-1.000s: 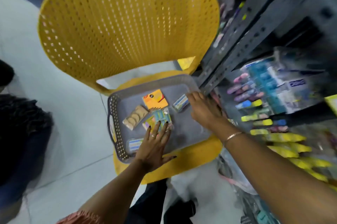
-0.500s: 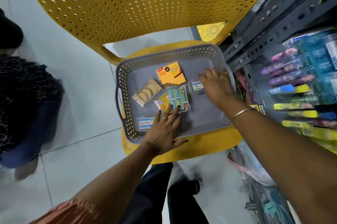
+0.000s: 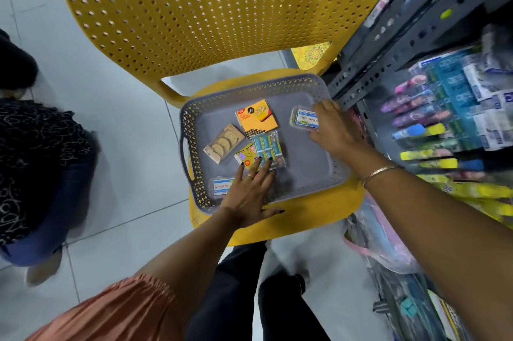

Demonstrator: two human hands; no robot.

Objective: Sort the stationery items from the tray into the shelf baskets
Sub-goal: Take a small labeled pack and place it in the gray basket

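Note:
A grey perforated tray (image 3: pixel 337 167) sits on a yellow chair seat. In it lie an orange sticky-note pack (image 3: pixel 258 118), a clear bag of wooden pieces (image 3: pixel 223 143), a blue eraser pack (image 3: pixel 267 147), a small yellow pack (image 3: pixel 244 156) and a clear labelled box (image 3: pixel 220 186). My left hand (image 3: pixel 249 196) is spread flat, fingertips on the blue eraser pack's near edge. My right hand (image 3: pixel 336 129) closes thumb and fingers round the right end of a second clear labelled box (image 3: pixel 301 120) at the tray's far right.
The yellow perforated chair (image 3: pixel 211 16) back rises behind the tray. A grey metal shelf frame (image 3: pixel 388 63) stands right, holding pens, markers (image 3: pixel 427 129) and packets. Another person (image 3: pixel 41 163) is at left on the tiled floor. Plastic bags lie at lower right.
My right hand has slid onto the second clear box and shifted it toward the tray's far right corner. My left hand stays on the eraser pack. The view has tilted down.

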